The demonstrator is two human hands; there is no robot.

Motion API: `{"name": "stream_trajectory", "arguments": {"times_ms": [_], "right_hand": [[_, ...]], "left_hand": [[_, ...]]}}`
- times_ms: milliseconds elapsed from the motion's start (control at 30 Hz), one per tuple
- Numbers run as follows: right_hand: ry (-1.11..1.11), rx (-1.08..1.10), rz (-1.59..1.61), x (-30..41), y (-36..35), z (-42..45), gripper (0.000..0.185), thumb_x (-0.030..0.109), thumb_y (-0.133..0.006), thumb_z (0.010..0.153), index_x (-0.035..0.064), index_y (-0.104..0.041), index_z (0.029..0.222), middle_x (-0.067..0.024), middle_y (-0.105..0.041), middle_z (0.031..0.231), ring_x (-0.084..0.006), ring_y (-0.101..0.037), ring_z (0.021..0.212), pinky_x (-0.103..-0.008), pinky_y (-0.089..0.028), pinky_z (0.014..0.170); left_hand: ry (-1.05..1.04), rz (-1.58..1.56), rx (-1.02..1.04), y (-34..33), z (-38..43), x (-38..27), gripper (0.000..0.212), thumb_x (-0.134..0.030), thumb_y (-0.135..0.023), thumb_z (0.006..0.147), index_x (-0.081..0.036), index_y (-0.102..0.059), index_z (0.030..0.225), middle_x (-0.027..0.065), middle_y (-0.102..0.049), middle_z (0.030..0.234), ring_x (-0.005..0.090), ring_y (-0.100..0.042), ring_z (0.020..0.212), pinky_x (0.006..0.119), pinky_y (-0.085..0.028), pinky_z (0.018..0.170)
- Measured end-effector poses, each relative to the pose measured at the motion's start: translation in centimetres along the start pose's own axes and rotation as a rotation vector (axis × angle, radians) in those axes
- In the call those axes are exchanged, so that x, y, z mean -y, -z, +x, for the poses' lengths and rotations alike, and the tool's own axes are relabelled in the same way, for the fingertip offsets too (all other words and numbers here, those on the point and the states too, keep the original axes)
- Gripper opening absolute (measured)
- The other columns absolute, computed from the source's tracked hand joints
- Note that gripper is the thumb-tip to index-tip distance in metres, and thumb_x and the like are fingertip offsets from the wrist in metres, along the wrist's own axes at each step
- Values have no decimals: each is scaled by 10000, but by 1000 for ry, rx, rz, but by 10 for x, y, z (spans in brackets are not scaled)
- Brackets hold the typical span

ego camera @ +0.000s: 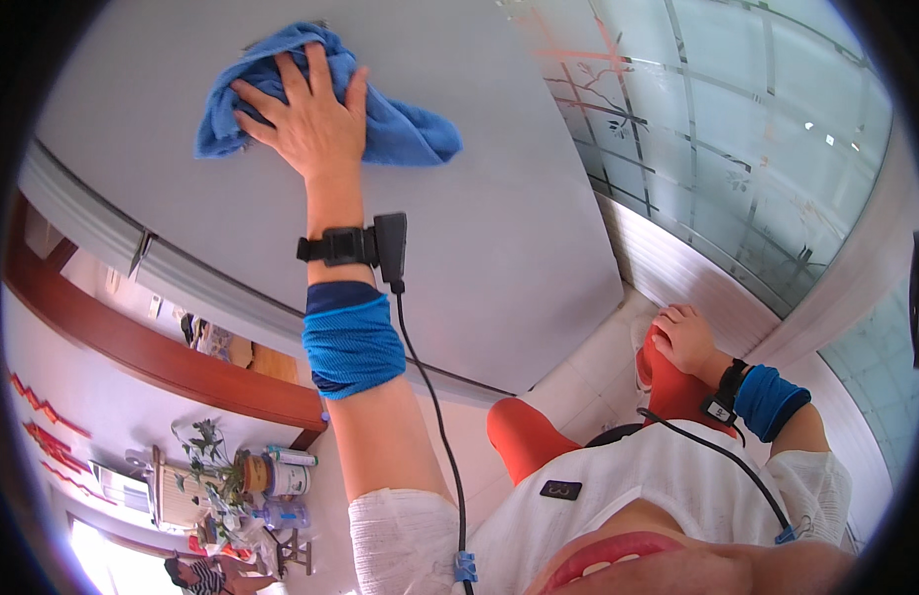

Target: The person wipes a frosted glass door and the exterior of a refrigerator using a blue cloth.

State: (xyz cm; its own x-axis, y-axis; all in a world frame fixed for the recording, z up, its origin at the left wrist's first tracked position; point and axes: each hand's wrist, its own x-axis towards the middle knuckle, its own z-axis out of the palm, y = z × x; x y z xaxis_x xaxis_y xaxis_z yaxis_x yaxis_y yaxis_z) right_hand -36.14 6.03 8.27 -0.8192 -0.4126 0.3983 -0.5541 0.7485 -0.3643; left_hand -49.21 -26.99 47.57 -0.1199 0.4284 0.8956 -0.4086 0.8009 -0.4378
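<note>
My left hand (pixel 310 123) presses a blue cloth (pixel 411 134) against a wide grey panel (pixel 474 245), which looks like the side of a refrigerator. The fingers are spread over the bunched cloth, and one end of it trails out past the thumb. A dark patch on the panel shows at the cloth's upper edge; the rest of it is covered. Over my knee (pixel 664 387), in orange-red trousers, rests my right hand (pixel 682 338), with nothing in it. Both wrists carry a strapped black device and a blue sleeve band.
Frosted glass door panels (pixel 712 119) stand close on the right. Black cables (pixel 437 416) run from both wrists to my shirt. A reddish wooden frame (pixel 169 357) borders an opening at left. Beyond are a potted plant (pixel 214 465), a water bottle (pixel 284 513) and another person (pixel 214 576).
</note>
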Motion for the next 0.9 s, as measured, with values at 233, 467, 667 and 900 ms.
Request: {"name": "stream_trajectory", "arguments": {"times_ms": [233,467,667,900], "right_hand": [[-66,59,-190,-11,-2,-3,191,249,-573,765,72,-599,833,-104,-593,885,-287,-543,915,-472,-352,923],[-70,-38,-96,-11,4,-14,196,252,-574,753,67,-597,816,-106,-598,855,-290,-550,881,-459,-363,915],[-47,-70,-120,-18,14,-21,192,247,-575,746,70,-600,816,-108,-602,875,-292,-548,875,-431,-387,856],[-49,-55,-48,-22,19,-22,169,217,-583,743,66,-590,818,-109,-598,874,-297,-543,853,-418,-395,827]], "left_hand": [[-163,-208,287,4,-34,-86,533,-461,-543,811,-243,-428,1283,52,-405,1346,452,-317,1229,560,-350,883],[-972,-463,681,12,-182,-126,608,-397,-566,797,-242,-362,1348,47,-329,1410,246,-502,1081,449,-386,902],[-767,-442,434,-16,-127,-108,568,-416,-530,819,-254,-388,1345,52,-571,1109,264,-539,976,443,-360,894],[-140,-345,-95,-34,28,-97,388,-416,-581,772,-223,-574,1108,5,-576,1007,239,-511,975,408,-368,840]]}}
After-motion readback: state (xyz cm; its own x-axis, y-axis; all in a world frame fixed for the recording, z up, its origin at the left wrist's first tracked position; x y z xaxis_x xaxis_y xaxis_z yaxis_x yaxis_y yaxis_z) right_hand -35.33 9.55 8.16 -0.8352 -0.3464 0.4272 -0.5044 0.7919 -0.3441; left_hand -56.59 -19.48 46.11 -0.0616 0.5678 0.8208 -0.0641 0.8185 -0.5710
